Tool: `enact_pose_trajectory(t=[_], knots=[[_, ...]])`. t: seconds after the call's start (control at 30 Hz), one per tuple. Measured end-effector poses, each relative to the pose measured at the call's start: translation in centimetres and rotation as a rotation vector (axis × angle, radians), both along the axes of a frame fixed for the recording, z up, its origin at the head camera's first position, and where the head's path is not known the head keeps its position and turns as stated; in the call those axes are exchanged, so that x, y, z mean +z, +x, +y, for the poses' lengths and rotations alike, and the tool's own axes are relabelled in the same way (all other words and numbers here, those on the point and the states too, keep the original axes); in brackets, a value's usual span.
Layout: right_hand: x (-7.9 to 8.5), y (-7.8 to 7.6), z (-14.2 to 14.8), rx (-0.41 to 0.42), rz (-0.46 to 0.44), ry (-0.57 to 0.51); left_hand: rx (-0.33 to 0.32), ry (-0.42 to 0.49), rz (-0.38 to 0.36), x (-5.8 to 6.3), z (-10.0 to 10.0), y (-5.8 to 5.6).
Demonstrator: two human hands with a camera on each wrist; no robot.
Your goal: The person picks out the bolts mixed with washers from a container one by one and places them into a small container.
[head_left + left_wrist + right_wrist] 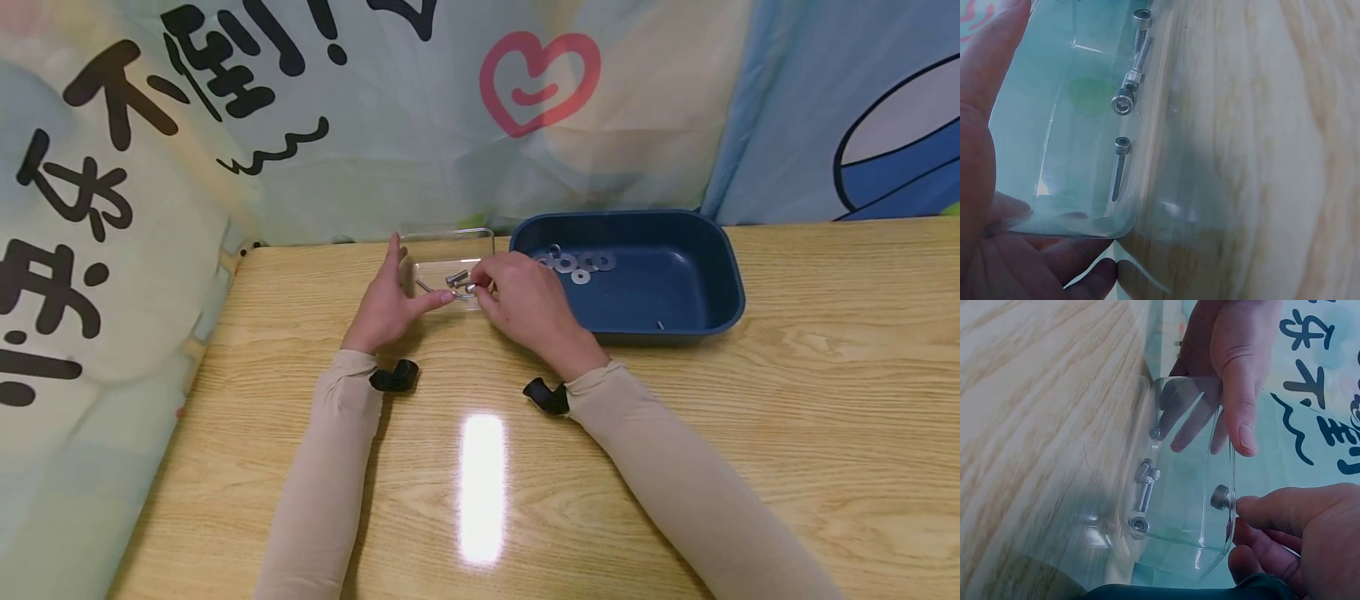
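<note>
The right hand [525,300] is pinching a metal socket-head screw [1219,497] between thumb and fingers, its cylindrical head projecting beyond the fingertips beside the rim of a clear plastic box [450,247]. The left hand [382,304] is grasping no screw; its fingers are extending along the box's end farthest from the pinch, and its straight thumb is reaching over the rim toward the right fingertips.

Below the pinched screw, several other socket-head screws [1145,487] are lying on the floor of the box, some of them crossing. One separate screw [1120,169] is lying nearer the left hand, its shank pointing toward the box's end.

Just beyond the right hand, on the side away from the left hand, a dark blue tray [697,279] is standing. Flat metal washers [566,263] are clustering at its end nearest the pinch, while one tiny metal piece [661,325] is lying farther off, near the tray's front wall. A wooden table [300,292] is supporting both containers beneath the hands.
</note>
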State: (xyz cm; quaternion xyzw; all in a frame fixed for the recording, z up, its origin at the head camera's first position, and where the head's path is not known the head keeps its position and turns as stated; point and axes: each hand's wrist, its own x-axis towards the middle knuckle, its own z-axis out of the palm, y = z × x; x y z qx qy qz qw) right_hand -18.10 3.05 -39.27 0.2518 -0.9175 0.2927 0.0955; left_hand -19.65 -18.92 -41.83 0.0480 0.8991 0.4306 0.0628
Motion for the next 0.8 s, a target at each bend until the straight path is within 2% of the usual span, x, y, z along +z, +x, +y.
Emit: enact_pose_trajectory(t=[0.4, 0.8], knots=[[0.13, 0.17, 0.07, -0.005, -0.044, 0.020, -0.005, -0.001, 0.004, -0.06, 0.00, 0.06], [0.84, 0.62, 0.68, -0.001, -0.040, 0.003, 0.008, 0.008, -0.007, 0.01, 0.04, -0.01]])
